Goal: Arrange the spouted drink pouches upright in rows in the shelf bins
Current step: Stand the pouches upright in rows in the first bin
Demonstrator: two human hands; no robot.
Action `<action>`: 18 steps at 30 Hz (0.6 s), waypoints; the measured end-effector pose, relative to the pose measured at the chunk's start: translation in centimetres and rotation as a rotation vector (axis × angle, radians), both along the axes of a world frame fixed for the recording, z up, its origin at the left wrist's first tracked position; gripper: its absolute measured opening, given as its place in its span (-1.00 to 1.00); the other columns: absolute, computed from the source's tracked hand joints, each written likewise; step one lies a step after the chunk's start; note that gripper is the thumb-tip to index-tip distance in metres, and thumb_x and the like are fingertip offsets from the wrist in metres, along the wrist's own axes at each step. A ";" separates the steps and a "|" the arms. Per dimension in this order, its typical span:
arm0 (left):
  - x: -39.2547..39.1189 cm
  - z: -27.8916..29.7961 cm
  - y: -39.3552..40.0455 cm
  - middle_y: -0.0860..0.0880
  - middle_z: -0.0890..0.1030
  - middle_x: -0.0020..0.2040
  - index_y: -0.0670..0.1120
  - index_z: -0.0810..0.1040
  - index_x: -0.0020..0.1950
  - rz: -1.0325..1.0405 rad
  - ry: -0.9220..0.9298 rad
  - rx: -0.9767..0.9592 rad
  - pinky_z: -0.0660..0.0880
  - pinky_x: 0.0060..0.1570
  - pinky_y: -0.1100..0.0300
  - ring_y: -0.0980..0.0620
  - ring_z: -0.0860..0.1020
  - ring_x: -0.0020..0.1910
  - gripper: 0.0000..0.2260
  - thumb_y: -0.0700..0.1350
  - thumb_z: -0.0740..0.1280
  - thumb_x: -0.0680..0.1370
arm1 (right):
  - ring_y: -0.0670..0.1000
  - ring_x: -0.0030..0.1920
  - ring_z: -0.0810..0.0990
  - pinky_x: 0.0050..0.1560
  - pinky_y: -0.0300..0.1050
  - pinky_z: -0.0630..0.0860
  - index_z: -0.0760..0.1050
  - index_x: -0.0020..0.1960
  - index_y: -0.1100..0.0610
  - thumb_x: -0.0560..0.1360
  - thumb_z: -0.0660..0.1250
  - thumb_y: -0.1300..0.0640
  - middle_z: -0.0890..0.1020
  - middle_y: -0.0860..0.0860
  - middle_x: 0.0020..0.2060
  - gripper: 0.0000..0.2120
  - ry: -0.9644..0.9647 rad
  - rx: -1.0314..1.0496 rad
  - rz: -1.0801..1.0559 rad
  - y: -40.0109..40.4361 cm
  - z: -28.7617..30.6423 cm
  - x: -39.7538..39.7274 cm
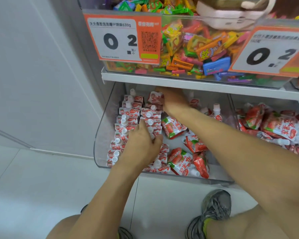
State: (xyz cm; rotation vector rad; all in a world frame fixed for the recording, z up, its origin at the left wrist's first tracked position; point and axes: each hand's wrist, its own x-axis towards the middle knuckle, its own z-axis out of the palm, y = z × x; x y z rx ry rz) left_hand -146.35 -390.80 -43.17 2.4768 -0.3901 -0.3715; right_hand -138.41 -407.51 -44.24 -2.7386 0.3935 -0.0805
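Bright even light; soft blur; wide-angle bending at edges

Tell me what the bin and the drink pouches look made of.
Bin: clear hard plastic, glossy; the floor shows through its curved wall. Drink pouches: probably thin flexible plastic film, shiny and creased, printed red and white, with white plastic caps.

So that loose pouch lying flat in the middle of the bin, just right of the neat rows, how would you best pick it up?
Take the loose pouch by its long side edges, coming straight down from above. It lies flat on the clear bin floor, face up, so only its top and edges are exposed. I cannot see its spout. The right hand is nearer it; the left hand rests on the upright rows.
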 end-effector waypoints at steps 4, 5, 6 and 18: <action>0.6 0.5 0.3 -0.11 0.42 0.41 -0.10 0.17 0.51 -0.006 0.104 -0.050 0.40 0.25 0.00 -0.14 0.36 0.39 -0.36 0.10 0.33 0.54 | 0.17 0.15 0.59 0.06 -0.04 0.57 0.43 0.38 0.03 0.58 0.26 0.26 0.59 0.12 0.20 -0.61 0.072 0.026 0.037 -0.4 0.6 0.2; 0.7 0.6 0.4 -0.10 0.41 0.42 -0.09 0.18 0.50 -0.010 0.122 -0.061 0.39 0.26 0.00 -0.13 0.35 0.40 -0.37 0.10 0.35 0.53 | 0.15 0.20 0.56 0.06 -0.10 0.51 0.42 0.39 0.06 0.59 0.28 0.23 0.57 0.11 0.24 -0.62 0.105 0.053 0.061 -0.5 1.0 -0.2; 0.8 0.7 0.5 -0.10 0.40 0.43 -0.08 0.18 0.50 -0.019 0.136 -0.068 0.39 0.27 -0.01 -0.13 0.34 0.40 -0.36 0.11 0.35 0.53 | 0.13 0.23 0.54 0.05 -0.15 0.44 0.42 0.38 0.10 0.60 0.29 0.18 0.55 0.09 0.26 -0.65 0.111 0.109 0.073 -0.6 1.5 -0.8; 0.6 0.8 0.4 -0.03 0.37 0.44 0.02 0.10 0.54 -0.074 0.249 -0.235 0.44 0.29 0.00 -0.05 0.44 0.34 -0.23 0.16 0.43 0.46 | -0.02 0.30 0.52 0.31 -0.11 0.44 0.40 0.44 0.12 0.47 0.50 0.12 0.54 0.02 0.33 -0.42 -0.119 0.732 -0.232 0.9 0.2 -8.4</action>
